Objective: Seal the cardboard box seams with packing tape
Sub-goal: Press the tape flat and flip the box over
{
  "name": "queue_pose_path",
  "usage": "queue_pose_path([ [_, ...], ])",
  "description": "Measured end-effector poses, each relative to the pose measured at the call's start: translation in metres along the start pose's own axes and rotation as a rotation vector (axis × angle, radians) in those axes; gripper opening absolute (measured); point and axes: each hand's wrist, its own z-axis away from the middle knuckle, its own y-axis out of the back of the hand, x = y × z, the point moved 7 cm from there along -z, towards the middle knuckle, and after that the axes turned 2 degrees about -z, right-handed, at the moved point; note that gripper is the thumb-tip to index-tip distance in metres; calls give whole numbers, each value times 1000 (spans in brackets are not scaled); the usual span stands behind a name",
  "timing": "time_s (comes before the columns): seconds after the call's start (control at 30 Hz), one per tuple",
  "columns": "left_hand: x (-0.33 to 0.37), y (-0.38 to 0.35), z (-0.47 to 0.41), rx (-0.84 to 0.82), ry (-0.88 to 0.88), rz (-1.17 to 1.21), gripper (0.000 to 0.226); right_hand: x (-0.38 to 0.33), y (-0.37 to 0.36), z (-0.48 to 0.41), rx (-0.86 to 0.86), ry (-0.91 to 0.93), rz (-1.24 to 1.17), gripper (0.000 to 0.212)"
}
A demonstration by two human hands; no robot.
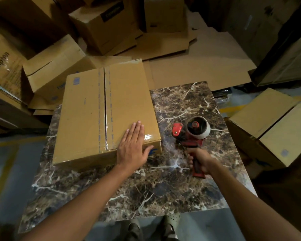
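The right hand (199, 160) is wrapped tight around the red handle of a tape dispenser (192, 134), its grip fully clamped on the handle, likely keeping the tool ready. The dispenser's roll of clear packing tape (198, 127) sits just beyond the grip, its red cutter head to the left, low over the marbled table (163, 188). Left of that grip, the left hand (133, 147) lies flat and spread, fingers apart, holding nothing, pressing the near right corner of the closed cardboard box (87, 119), probably smoothing tape or steadying it. Glossy tape already covers the box's centre seam (104, 108). More cartons lie around the table.
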Motion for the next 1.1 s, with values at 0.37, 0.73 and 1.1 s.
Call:
queue_pose_path([
  [0.37, -1, -1, 0, -8, -33, 36, 88, -17, 17, 22, 500, 219, 463, 33],
  [0.73, -8, 34, -11, -80, -135, 340, 79, -102, -107, 111, 435, 868, 468, 27],
  [1.1, -36, 25, 2, -3, -268, 323, 55, -66, -173, 81, 280, 822, 217, 36],
])
